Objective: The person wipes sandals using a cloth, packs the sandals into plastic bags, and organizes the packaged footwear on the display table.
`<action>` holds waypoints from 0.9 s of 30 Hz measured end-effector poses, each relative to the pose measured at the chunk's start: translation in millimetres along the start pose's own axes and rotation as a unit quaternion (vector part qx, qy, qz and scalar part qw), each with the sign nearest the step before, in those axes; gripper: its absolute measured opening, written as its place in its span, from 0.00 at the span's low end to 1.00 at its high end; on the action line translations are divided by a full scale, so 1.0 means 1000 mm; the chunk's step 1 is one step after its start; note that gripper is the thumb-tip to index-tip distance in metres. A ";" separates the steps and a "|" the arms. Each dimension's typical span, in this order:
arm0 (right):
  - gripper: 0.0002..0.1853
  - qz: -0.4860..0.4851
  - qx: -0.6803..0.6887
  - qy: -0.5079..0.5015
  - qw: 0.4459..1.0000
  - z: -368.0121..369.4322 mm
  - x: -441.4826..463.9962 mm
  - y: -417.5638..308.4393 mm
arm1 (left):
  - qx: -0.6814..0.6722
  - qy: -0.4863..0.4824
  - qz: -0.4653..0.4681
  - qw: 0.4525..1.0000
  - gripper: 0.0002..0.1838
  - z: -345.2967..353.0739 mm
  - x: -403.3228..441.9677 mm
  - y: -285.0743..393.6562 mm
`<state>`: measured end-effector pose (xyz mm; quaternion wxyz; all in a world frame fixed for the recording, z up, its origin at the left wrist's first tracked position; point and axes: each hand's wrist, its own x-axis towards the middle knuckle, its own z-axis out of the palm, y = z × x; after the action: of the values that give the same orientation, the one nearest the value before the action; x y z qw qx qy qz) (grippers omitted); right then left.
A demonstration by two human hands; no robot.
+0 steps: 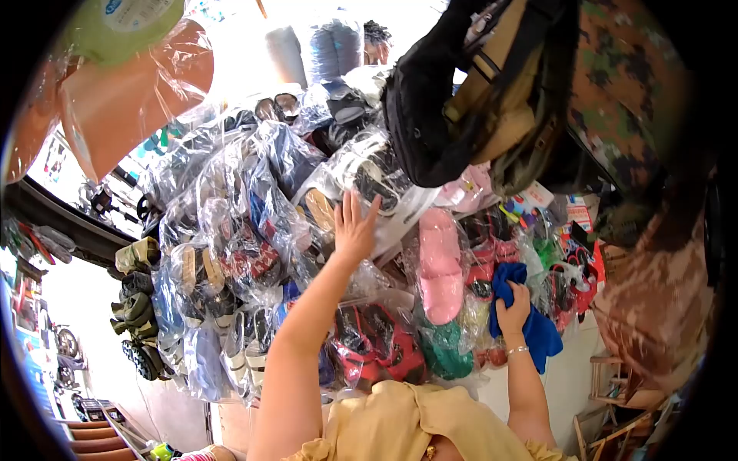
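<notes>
My left hand (355, 228) is spread, its fingers apart, over a clear plastic bag with black and white footwear (370, 175) in it. My right hand (513, 309), with a bracelet at the wrist, grips a blue cloth (544, 338) that hangs down beside it. Between the hands lies a pair of pink slippers (440, 269) in clear wrap. Red and black sandals (377, 342) in plastic are below my left hand, and a green bagged item (446, 349) sits under the slippers.
Bagged shoes are heaped to the left, with dark green shoes (137, 307) at the heap's edge. Black bags (430, 100) and a camouflage bag (626, 92) hang at the upper right. Wrapped orange items (138, 100) hang upper left. Wooden stools (615, 399) stand lower right. A person's head (377, 42) shows behind.
</notes>
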<state>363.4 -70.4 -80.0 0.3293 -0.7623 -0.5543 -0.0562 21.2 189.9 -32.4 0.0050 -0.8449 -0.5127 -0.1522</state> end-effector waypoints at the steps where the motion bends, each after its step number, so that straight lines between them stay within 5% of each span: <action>1: 0.24 0.003 0.004 0.003 1.000 0.000 0.001 0.000 | 0.067 0.013 0.003 0.998 0.38 -0.004 0.009 0.000; 6: 0.23 0.001 0.015 0.014 1.000 -0.006 0.001 -0.010 | 0.052 0.090 0.037 0.994 0.09 -0.051 0.056 -0.016; 10: 0.22 -0.014 0.019 0.018 1.000 -0.007 0.003 -0.010 | -0.262 0.233 -0.075 0.934 0.12 -0.128 0.094 -0.025; 12: 0.23 -0.018 0.022 0.022 0.999 -0.007 0.002 -0.009 | -0.108 0.394 0.097 0.908 0.14 -0.182 0.096 -0.039; 13: 0.23 -0.017 0.024 0.025 0.999 -0.009 0.002 -0.011 | -0.161 0.380 0.018 0.911 0.16 -0.214 0.078 -0.019; 14: 0.23 -0.011 0.026 0.017 0.999 -0.011 0.003 -0.012 | -0.205 0.248 -0.106 0.941 0.17 -0.243 0.065 -0.015; 18: 0.24 -0.034 0.047 0.028 0.998 -0.005 0.001 0.000 | -0.247 0.194 -0.087 0.945 0.17 -0.263 0.042 -0.043; 20: 0.24 -0.014 0.047 0.010 0.999 -0.004 -0.001 0.002 | -0.421 0.092 -0.160 0.888 0.15 -0.256 0.019 -0.042; 22: 0.25 -0.012 0.048 0.005 0.999 -0.005 0.000 0.001 | -0.388 0.045 -0.243 0.888 0.16 -0.226 -0.003 -0.017; 24: 0.25 -0.032 0.055 0.033 0.997 -0.007 0.001 -0.001 | -0.443 -0.079 -0.212 0.867 0.15 -0.166 -0.015 -0.002; 25: 0.25 -0.032 0.056 0.032 0.997 -0.008 0.002 -0.001 | -0.516 -0.080 -0.239 0.819 0.15 -0.130 -0.018 0.019; 27: 0.25 -0.029 0.074 0.016 0.997 -0.010 0.003 0.000 | -0.378 -0.075 -0.154 0.910 0.20 -0.060 -0.028 0.049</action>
<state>366.8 -73.8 -71.2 0.3916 -0.7185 -0.5737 -0.0368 36.8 132.8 24.3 -0.3764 -0.7034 -0.5392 -0.2700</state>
